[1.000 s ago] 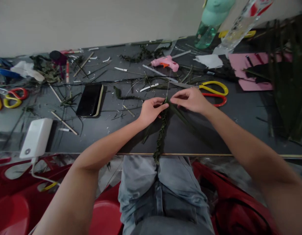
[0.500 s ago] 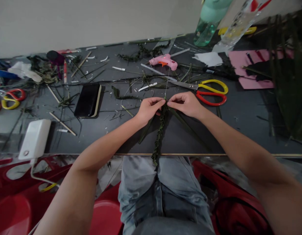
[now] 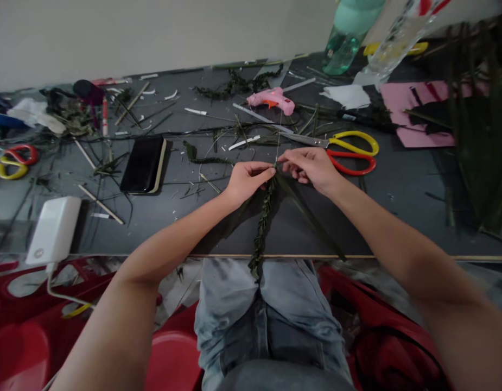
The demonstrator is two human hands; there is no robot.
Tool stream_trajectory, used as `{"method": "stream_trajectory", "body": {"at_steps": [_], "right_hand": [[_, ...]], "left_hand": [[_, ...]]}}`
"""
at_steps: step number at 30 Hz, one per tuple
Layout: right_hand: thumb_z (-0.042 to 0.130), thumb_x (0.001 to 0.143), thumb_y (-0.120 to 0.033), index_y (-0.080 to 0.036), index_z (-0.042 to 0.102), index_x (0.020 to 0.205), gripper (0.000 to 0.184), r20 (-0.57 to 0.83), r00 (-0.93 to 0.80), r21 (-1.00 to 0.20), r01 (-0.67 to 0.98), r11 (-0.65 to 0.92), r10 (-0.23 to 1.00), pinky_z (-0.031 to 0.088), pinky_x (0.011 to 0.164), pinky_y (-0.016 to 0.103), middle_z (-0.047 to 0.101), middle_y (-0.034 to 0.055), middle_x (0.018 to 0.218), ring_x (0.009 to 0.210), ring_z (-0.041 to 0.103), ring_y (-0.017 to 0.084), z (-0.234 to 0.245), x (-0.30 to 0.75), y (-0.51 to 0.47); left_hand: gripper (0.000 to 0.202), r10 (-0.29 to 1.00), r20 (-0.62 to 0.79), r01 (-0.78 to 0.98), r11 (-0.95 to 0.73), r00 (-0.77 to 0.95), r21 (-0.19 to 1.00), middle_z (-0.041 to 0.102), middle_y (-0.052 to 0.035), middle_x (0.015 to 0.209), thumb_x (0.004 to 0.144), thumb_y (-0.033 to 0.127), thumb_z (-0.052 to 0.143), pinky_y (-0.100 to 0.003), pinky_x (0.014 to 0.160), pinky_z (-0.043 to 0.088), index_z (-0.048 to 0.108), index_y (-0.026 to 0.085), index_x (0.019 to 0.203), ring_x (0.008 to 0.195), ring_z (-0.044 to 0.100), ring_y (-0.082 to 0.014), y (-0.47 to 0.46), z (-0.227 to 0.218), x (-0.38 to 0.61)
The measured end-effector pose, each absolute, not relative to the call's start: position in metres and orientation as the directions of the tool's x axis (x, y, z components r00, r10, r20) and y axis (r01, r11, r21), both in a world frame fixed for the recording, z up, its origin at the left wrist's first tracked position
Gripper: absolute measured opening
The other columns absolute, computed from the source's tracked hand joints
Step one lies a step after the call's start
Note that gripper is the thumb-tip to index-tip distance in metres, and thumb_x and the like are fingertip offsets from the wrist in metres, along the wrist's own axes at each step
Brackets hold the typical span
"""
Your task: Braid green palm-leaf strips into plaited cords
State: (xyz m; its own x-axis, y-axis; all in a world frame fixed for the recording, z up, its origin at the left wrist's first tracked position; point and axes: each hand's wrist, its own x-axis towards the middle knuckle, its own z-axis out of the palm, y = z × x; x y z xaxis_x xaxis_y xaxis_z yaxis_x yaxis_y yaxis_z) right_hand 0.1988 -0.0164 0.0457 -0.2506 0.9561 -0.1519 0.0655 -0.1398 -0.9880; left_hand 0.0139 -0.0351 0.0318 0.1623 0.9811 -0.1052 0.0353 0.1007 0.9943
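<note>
A braided strand of dark green leaf point(image 3: 262, 222) hangs from my fingers, its lower end past the table edge over my lap. My left hand point(image 3: 251, 182) pinches the strand near its top, thumb against the fingers. A thin pale wire point(image 3: 278, 140) rises from that top end. Beside it is my right hand point(image 3: 310, 167), its fingers bent and its fingertips at the wire; what they hold, if anything, is too small to make out. One long loose leaf strip point(image 3: 311, 214) slants down to the right under my right forearm.
Yellow-and-red scissors point(image 3: 354, 142) lie just beyond my right hand, below a pink glue gun point(image 3: 273, 100). To the left are a black phone point(image 3: 143, 164) and a white power bank point(image 3: 53, 231). Leaf scraps litter the table point(image 3: 185, 233). A green bottle point(image 3: 348, 41) stands behind.
My right hand has shifted slightly up, its lower fingers now showing apart from the strand. The loose strip on the right has swung lower. My left hand keeps its pinch.
</note>
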Motion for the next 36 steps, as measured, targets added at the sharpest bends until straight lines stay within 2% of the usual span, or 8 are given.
{"method": "stream_trajectory", "body": {"at_steps": [4, 8, 10, 15, 20, 25, 30, 36], "right_hand": [[0.079, 0.078, -0.050, -0.014, 0.072, 0.077, 0.037, -0.207, -0.187, -0.978, 0.002, -0.210, 0.960, 0.017, 0.034, 0.019, 0.061, 0.0000, 0.061, 0.042, 0.039, 0.003, 0.046, 0.195, -0.014], [0.080, 0.078, -0.031, -0.014, 0.070, 0.072, 0.020, -0.172, -0.153, -0.982, -0.046, -0.181, 0.973, 0.019, 0.034, 0.017, 0.060, -0.0017, 0.058, 0.043, 0.042, 0.003, 0.044, 0.194, -0.013], [0.079, 0.079, -0.028, -0.014, 0.068, 0.070, 0.019, -0.147, -0.147, -0.985, -0.073, -0.158, 0.978, 0.020, 0.034, 0.017, 0.060, -0.0019, 0.058, 0.043, 0.043, 0.003, 0.043, 0.195, -0.012], [0.080, 0.078, -0.041, -0.017, 0.068, 0.075, 0.028, -0.049, -0.164, -0.994, -0.092, -0.064, 0.985, 0.024, 0.035, 0.018, 0.061, -0.0017, 0.063, 0.046, 0.044, 0.004, 0.039, 0.197, -0.010], [0.078, 0.077, -0.054, -0.018, 0.066, 0.078, 0.038, 0.014, -0.189, -0.999, -0.044, 0.006, 0.982, 0.025, 0.037, 0.020, 0.061, -0.0006, 0.067, 0.049, 0.043, 0.005, 0.035, 0.198, -0.009], [0.077, 0.077, -0.058, -0.019, 0.065, 0.078, 0.041, 0.008, -0.178, -1.000, -0.023, 0.004, 0.984, 0.026, 0.037, 0.019, 0.060, -0.0003, 0.068, 0.050, 0.044, 0.006, 0.034, 0.199, -0.007], [0.078, 0.071, -0.067, -0.019, 0.063, 0.077, 0.051, 0.045, -0.210, -0.999, -0.032, 0.039, 0.977, 0.030, 0.037, 0.019, 0.062, 0.0001, 0.068, 0.051, 0.048, 0.007, 0.033, 0.200, -0.008], [0.069, 0.077, -0.072, -0.021, 0.059, 0.076, 0.052, 0.111, -0.242, -0.994, -0.006, 0.113, 0.964, 0.032, 0.038, 0.021, 0.063, 0.0012, 0.072, 0.053, 0.049, 0.008, 0.031, 0.199, -0.009]], "left_hand": [[0.024, 0.965, -0.028, 0.080, 0.007, 0.260, 0.997, 0.074, -0.0013, 0.067, 0.073, 0.028, 0.077, -0.018, 0.047, 0.045, 0.082, 0.016, 0.093, 0.049, 0.053, -0.0055, -0.039, 0.031, 0.014], [0.026, 0.956, 0.016, 0.104, -0.048, 0.292, 0.993, 0.072, -0.0002, 0.063, 0.075, 0.028, 0.077, -0.019, 0.046, 0.044, 0.081, 0.019, 0.099, 0.047, 0.052, -0.0058, -0.041, 0.030, 0.015], [0.025, 0.962, 0.015, 0.108, -0.046, 0.274, 0.993, 0.073, -0.0004, 0.063, 0.075, 0.028, 0.077, -0.019, 0.046, 0.045, 0.082, 0.020, 0.098, 0.046, 0.054, -0.0065, -0.041, 0.029, 0.014], [0.023, 0.972, -0.017, 0.118, -0.011, 0.233, 0.993, 0.077, -0.0014, 0.069, 0.075, 0.025, 0.077, -0.020, 0.049, 0.049, 0.081, 0.021, 0.098, 0.047, 0.056, -0.0063, -0.041, 0.032, 0.015], [0.023, 0.968, -0.064, 0.148, 0.028, 0.243, 0.989, 0.079, -0.0018, 0.075, 0.076, 0.026, 0.077, -0.020, 0.051, 0.050, 0.081, 0.023, 0.098, 0.048, 0.056, -0.0059, -0.041, 0.034, 0.015], [0.022, 0.964, -0.057, 0.152, 0.017, 0.261, 0.988, 0.077, -0.0004, 0.069, 0.076, 0.025, 0.077, -0.020, 0.050, 0.049, 0.081, 0.024, 0.098, 0.047, 0.056, -0.0065, -0.041, 0.032, 0.015], [0.022, 0.971, -0.049, 0.154, 0.012, 0.236, 0.988, 0.077, 0.0005, 0.072, 0.077, 0.024, 0.076, -0.021, 0.051, 0.050, 0.081, 0.024, 0.099, 0.047, 0.056, -0.0066, -0.042, 0.033, 0.016], [0.022, 0.972, -0.041, 0.152, 0.006, 0.231, 0.988, 0.074, 0.0015, 0.066, 0.078, 0.023, 0.076, -0.020, 0.050, 0.049, 0.080, 0.024, 0.100, 0.046, 0.053, -0.0058, -0.043, 0.035, 0.016]]}}
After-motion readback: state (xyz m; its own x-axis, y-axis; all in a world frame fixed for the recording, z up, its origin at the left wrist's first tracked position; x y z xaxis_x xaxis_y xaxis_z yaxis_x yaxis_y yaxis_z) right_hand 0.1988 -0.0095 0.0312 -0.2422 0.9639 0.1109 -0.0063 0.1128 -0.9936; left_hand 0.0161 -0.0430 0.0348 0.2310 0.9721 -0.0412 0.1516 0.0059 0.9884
